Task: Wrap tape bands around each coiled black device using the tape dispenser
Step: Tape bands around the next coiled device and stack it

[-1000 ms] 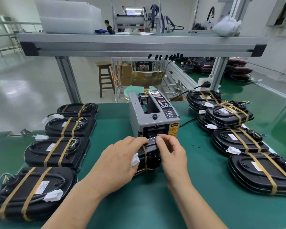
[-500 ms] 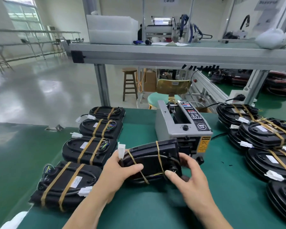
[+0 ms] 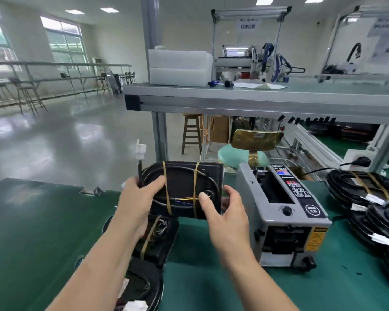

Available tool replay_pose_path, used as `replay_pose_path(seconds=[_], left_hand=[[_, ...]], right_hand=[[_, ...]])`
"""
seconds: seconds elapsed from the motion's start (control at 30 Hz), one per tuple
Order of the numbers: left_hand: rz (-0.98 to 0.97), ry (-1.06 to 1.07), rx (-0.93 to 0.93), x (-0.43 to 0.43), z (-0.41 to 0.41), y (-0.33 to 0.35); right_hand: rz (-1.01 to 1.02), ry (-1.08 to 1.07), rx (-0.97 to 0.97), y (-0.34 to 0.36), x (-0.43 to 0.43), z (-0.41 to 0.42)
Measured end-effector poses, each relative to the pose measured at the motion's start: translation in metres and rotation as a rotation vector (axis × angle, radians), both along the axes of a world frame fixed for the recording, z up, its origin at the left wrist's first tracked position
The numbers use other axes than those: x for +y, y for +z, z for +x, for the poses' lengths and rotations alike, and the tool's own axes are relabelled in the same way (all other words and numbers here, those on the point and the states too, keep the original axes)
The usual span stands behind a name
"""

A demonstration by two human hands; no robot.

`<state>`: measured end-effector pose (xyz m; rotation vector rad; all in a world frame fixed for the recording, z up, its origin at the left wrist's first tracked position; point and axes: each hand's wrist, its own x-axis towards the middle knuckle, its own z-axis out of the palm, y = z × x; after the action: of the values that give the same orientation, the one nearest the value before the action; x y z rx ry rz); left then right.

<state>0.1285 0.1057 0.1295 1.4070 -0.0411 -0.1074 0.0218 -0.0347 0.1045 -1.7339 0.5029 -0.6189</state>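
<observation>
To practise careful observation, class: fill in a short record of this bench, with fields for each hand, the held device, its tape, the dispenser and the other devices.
left hand: grips the device at its left end
right hand: grips its right end, thumb on the front
device: held above the mat
bands: two, side by side around the device
connector: white, sticks up above the left hand
dispenser: on the mat, right of the device
other devices: banded, stacked at the right; more below the held one
</observation>
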Motion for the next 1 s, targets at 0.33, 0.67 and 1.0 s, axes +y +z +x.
replay_pose_path(seconds=[0.33, 0.67, 1.0], left_hand=[[0.189, 0.057, -0.049, -0.004, 0.149, 0.015], [0.417, 0.035, -0.017, -0.014, 0.240, -0.035], [0.604, 0.006, -0.003, -0.011, 0.238, -0.043]], right_hand=[[0.221, 0.079, 0.057, 0.008, -0.010, 0.155], [0.181, 0.019, 0.297, -0.022, -0.009, 0.238], [0.063, 0.133, 0.364, -0.023, -0.018, 0.222]])
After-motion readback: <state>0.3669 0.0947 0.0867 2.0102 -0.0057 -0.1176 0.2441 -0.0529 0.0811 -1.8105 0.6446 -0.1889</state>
